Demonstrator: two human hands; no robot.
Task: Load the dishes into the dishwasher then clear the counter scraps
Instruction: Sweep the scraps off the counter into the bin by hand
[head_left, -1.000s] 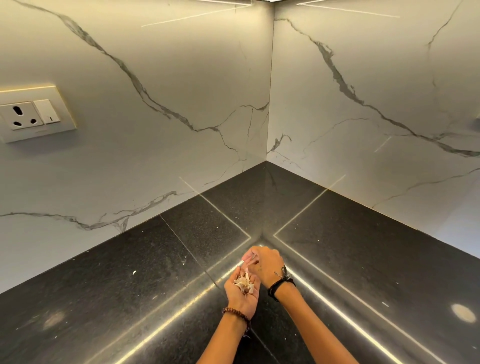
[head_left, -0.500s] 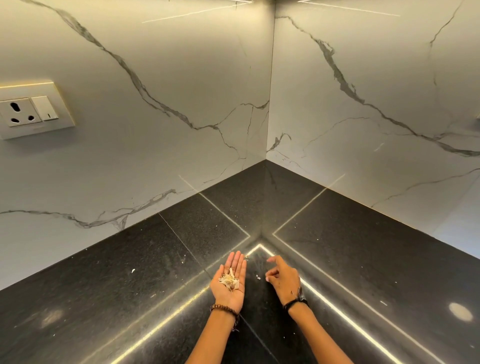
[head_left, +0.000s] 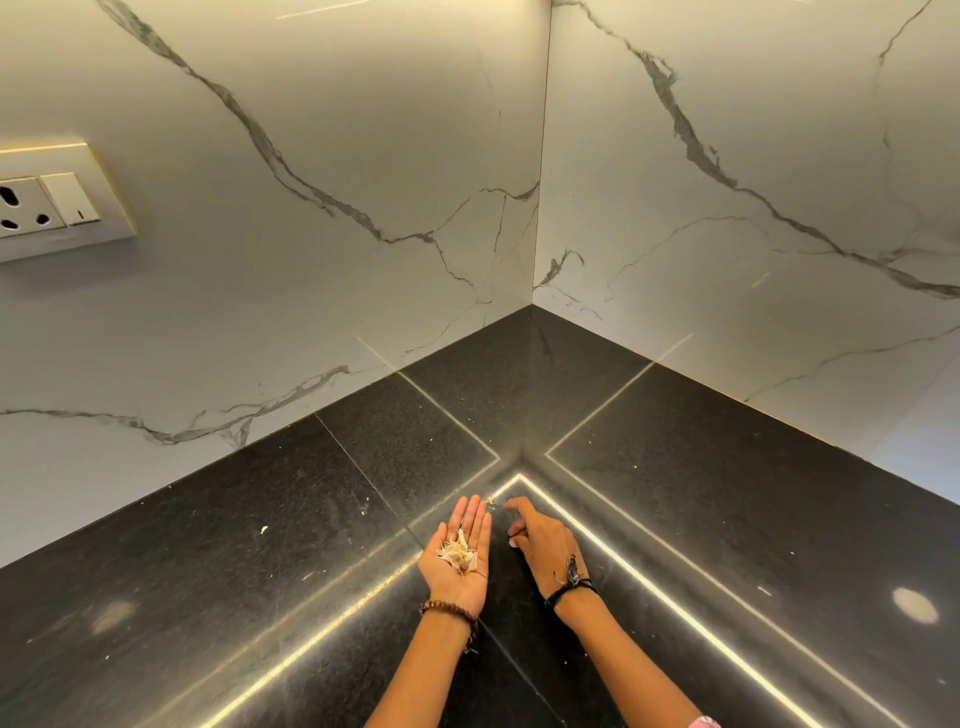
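Observation:
My left hand (head_left: 460, 558) lies palm up over the black counter (head_left: 260, 571), fingers straight, and carries a small heap of pale scraps (head_left: 457, 552). Just right of it, my right hand (head_left: 543, 540) hovers palm down with the index finger stretched toward a tiny scrap (head_left: 490, 501) on the counter near the left fingertips. Its other fingers are loosely curled and hold nothing. A few more white flecks lie on the counter, one of them (head_left: 264, 529) to the left.
White marble-look walls (head_left: 322, 156) meet in a corner behind the counter. A socket and switch plate (head_left: 47, 202) sits on the left wall. Bright light strips reflect off the glossy stone. No dishes or dishwasher are in view.
My right hand has left the left palm and moved right, then reached forward toward a small scrap. The left hand has flattened out, palm up, with the scraps on it.

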